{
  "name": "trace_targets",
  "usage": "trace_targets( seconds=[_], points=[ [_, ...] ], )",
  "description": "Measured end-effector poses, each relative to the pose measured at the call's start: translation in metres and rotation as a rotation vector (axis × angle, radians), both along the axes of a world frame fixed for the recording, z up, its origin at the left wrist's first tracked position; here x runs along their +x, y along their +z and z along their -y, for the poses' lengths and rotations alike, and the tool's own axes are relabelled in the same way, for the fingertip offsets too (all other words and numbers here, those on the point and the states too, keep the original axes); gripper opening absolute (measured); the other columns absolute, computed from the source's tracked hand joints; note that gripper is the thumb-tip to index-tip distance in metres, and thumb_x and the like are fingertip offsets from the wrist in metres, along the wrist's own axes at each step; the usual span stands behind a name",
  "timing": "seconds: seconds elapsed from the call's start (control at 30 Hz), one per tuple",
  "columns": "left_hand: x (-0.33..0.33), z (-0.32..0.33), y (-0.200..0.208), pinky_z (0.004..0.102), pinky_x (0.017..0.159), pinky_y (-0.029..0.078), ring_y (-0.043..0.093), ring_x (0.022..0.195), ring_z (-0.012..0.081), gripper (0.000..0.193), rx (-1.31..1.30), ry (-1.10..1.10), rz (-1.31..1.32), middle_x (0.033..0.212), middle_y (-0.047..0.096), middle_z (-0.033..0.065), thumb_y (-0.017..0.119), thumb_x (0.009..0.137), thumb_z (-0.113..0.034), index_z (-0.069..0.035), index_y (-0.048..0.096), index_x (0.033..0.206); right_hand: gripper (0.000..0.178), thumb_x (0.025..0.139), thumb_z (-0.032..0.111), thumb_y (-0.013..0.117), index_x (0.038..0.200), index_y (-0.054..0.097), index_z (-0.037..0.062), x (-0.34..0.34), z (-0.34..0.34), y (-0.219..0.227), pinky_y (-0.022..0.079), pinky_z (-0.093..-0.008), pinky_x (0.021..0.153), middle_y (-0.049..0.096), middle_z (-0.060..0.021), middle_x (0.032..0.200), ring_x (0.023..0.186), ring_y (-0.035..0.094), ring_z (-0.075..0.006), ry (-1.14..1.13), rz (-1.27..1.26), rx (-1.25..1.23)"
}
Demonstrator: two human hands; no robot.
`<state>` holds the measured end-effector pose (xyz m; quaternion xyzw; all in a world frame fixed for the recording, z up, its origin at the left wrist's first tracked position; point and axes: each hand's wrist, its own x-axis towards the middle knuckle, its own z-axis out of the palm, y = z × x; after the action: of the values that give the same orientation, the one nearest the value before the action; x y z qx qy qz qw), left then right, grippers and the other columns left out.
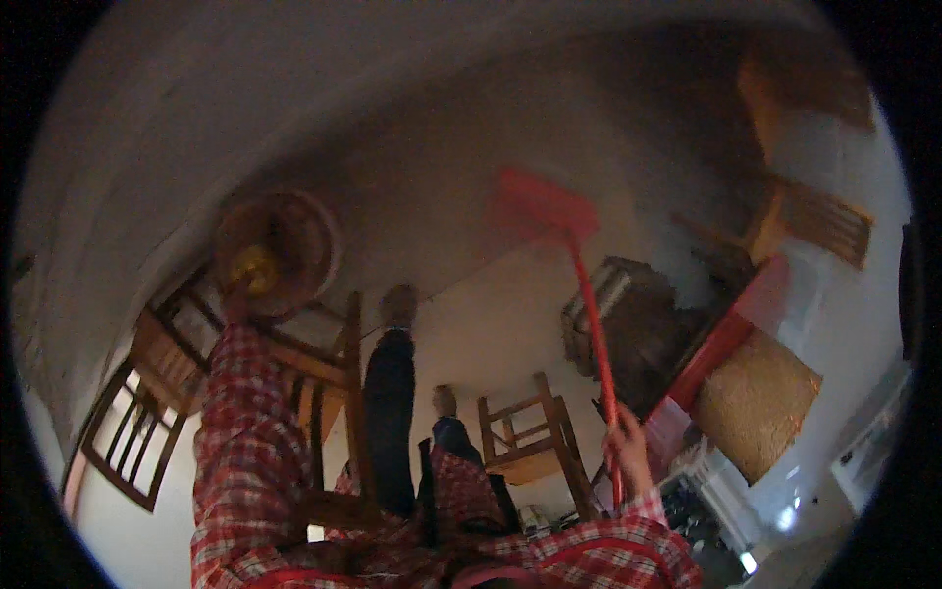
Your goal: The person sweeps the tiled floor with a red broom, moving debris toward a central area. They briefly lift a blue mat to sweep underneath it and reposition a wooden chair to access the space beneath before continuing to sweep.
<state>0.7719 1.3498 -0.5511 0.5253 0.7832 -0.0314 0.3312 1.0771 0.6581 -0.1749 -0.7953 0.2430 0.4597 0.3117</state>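
Observation:
My right hand (625, 447) is closed round the pole of a long-handled red broom (595, 324). The broom's wide, flat head (545, 204) is over the floor ahead and smeared by motion, so its bristles cannot be made out. On the left, my left arm in a red checked sleeve stretches forward to a round, reddish-brown basin (329, 231). There my left hand (237, 302) is dim, its fingers closed at a yellow rounded thing (255, 267), which shows against the basin's inside. Its exact kind is unclear.
Wooden chairs stand to my left (348, 383), between my legs and the broom (525, 456), and at the far right (824, 221). A dark boxy heap (628, 314) lies right of the pole, near a tan woven piece (760, 402). My feet are on the floor (461, 324).

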Motion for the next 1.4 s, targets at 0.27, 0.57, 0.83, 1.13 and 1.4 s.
trace_targets(
  seconds=[0.27, 0.57, 0.83, 1.13, 1.4],
  points=[
    [0.105, 0.045, 0.088, 0.0338, 0.084, 0.05, 0.058, 0.103, 0.0239, 0.059, -0.361, 0.13, 0.726, 0.117, 0.058, 0.013, 0.071, 0.081, -0.037, 0.001, 0.055, 0.123, 0.048, 0.093, 0.012, 0.046, 0.14, 0.035, 0.0138, 0.13, 0.0, -0.151, 0.043, -0.029, 0.038, 0.051, -0.0037, 0.069, 0.045, 0.048, -0.0136, -0.126, 0.387, -0.198],
    [0.15, 0.056, 0.075, 0.0409, 0.104, 0.037, 0.041, 0.128, 0.0265, 0.06, -0.592, -0.219, 0.633, 0.142, 0.04, 0.013, 0.052, 0.094, -0.041, -0.009, 0.037, 0.143, 0.051, 0.09, 0.01, 0.05, 0.139, 0.036, 0.0074, 0.008, -0.004, -0.1, 0.043, -0.029, 0.043, 0.053, -0.0041, 0.069, 0.046, 0.049, -0.0136, 0.176, 0.112, -0.192],
    [0.321, 0.172, 0.09, 0.0391, 0.096, 0.041, 0.043, 0.123, 0.0211, 0.07, -0.612, -0.072, 0.951, 0.138, 0.044, 0.0053, 0.068, 0.081, -0.047, -0.01, 0.046, 0.136, 0.05, 0.093, 0.018, 0.055, 0.14, 0.04, 0.009, -0.043, -0.029, 0.061, 0.044, -0.0272, 0.05, 0.058, -0.0031, 0.079, 0.058, 0.053, -0.0113, -0.04, -0.184, -0.145],
    [0.344, 0.184, 0.133, 0.0415, 0.105, 0.031, 0.037, 0.131, 0.0207, 0.074, -0.595, -0.44, 1.104, 0.14, 0.043, 0.0052, 0.066, 0.082, -0.046, -0.01, 0.038, 0.141, 0.058, 0.089, 0.004, 0.048, 0.144, 0.031, 0.0134, 0.117, -0.083, -0.095, 0.045, -0.0292, 0.042, 0.053, -0.0052, 0.077, 0.053, 0.051, -0.0139, -0.295, 0.443, -0.12],
    [0.27, 0.148, 0.201, 0.0395, 0.107, 0.028, 0.037, 0.129, 0.0199, 0.071, -0.719, -0.325, 0.808, 0.136, 0.045, 0.0059, 0.065, 0.084, -0.045, -0.008, 0.038, 0.139, 0.042, 0.088, 0.001, 0.045, 0.129, 0.045, 0.0076, 0.179, -0.048, -0.164, 0.041, -0.0355, 0.035, 0.051, -0.0079, 0.066, 0.044, 0.05, -0.0203, -0.405, 0.427, -0.132]
  ],
)
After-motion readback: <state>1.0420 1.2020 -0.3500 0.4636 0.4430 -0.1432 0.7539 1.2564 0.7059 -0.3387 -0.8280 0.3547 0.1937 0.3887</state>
